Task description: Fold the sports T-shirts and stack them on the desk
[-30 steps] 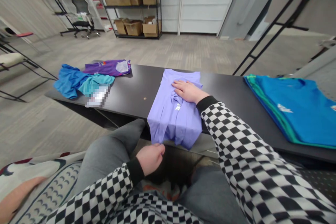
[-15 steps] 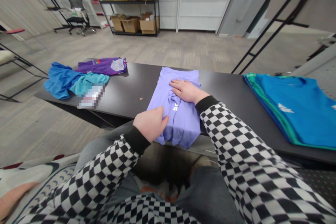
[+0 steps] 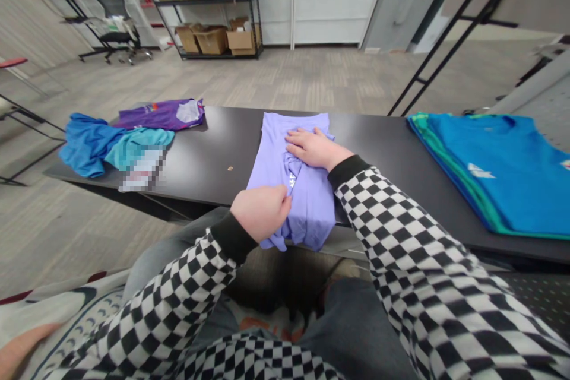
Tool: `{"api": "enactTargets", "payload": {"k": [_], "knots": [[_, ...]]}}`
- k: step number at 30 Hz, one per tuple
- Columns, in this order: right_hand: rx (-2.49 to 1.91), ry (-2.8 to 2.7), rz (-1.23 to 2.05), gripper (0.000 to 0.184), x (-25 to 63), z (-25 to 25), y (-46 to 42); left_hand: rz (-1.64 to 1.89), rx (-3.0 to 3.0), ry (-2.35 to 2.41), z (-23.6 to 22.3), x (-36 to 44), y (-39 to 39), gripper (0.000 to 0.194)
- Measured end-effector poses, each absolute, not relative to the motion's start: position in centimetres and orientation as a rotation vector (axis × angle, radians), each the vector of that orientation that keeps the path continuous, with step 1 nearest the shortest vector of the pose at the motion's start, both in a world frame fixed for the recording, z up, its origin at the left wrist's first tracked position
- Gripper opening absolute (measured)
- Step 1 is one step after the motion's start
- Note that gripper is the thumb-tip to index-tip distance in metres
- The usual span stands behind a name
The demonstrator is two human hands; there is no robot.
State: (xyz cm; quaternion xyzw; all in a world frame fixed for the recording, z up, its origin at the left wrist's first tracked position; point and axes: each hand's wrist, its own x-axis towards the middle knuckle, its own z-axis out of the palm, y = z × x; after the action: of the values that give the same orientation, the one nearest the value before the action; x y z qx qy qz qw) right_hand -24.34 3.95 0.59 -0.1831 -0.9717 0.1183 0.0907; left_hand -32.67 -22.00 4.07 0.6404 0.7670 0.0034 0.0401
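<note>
A lavender T-shirt (image 3: 272,157) lies partly folded across the black table, its near end hanging over the front edge. My left hand (image 3: 262,212) is closed on the shirt's cloth near that edge, thumb against curled fingers. My right hand (image 3: 314,148) rests flat on the upper middle of the shirt, fingers stretched out over bunched cloth. Between the hands, a small white print on the shirt is partly covered by a fold.
A stack of blue and green T-shirts (image 3: 494,178) lies at the right of the table (image 3: 374,157). At the left end are a crumpled blue garment (image 3: 86,142), a teal one (image 3: 138,145), a purple one (image 3: 154,116) and a blurred packet (image 3: 142,171).
My left hand has moved slightly right, pulling cloth toward the middle and partly covering the print. My right hand stays flat on the shirt. The view has shifted a little.
</note>
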Motion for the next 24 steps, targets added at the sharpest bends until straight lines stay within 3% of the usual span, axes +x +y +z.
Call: {"api": "enactTargets", "payload": {"k": [4, 8, 16, 24], "knots": [[-0.643, -2.893, 0.348, 0.059, -24.2, 0.2, 4.7, 0.076, 1.925, 2.317, 3.8, -33.4, -21.9, 0.042], [-0.695, -2.885, 0.375, 0.061, -24.4, -0.4, 6.4, 0.160, 1.932, 2.192, 4.1, -34.4, -22.2, 0.037], [-0.685, -2.668, 0.400, 0.043, -22.9, 0.9, 7.0, 0.316, 1.887, 2.340, 3.9, -34.0, -21.9, 0.034], [-1.240, -2.370, 0.187, 0.036, -19.5, 2.3, 9.4, 0.542, 1.906, 2.441, 5.3, -39.2, -12.8, 0.022]]}}
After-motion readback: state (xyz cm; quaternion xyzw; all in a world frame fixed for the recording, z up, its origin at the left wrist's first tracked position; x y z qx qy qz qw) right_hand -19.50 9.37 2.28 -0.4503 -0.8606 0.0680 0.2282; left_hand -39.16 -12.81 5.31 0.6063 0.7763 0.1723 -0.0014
